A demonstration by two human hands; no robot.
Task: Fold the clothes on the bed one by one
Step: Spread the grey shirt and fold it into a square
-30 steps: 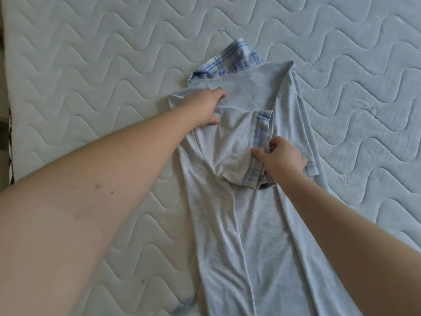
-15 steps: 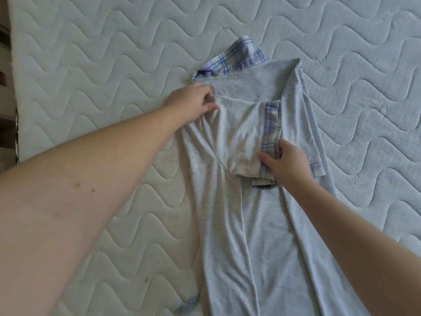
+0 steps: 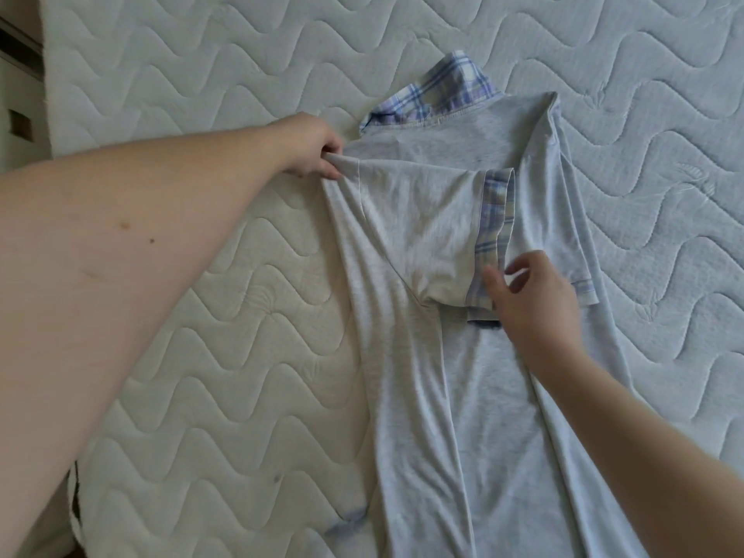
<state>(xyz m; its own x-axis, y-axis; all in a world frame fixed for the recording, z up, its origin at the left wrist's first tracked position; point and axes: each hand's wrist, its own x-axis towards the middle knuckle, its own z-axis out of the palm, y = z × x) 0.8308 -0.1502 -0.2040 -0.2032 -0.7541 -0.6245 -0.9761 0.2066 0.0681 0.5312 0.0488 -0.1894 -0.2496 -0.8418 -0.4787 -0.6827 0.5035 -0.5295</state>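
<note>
The bed (image 3: 201,275) carries everything: a pale quilted mattress stitched in wavy lines, soft and slightly puckered, its left edge visible at the picture's left side. On it, running from near the far edge down toward the near edge, lies the grey shirt (image 3: 463,376), a thin, limp jersey knit with both long sides already turned inward so it forms a narrow strip. This looks like the narrowing stage of the fold, with the left sleeve (image 3: 426,235) just laid across the chest, its plaid cuff (image 3: 493,231) pointing toward the bed's right edge. A plaid woven collar (image 3: 443,90), crisper than the knit, pokes out at the top.

The left hand (image 3: 312,145) pinches the shoulder fold of the shirt between curled fingers, keeping that edge taut. The right hand (image 3: 531,300) hovers just beside the cuff's lower end with fingers spread and relaxed, gripping nothing.

Next, probably, the sleeve needs smoothing flat and the long strip doubled up from the hem toward the collar; the slack knit wrinkles easily, so both edges want holding square.
</note>
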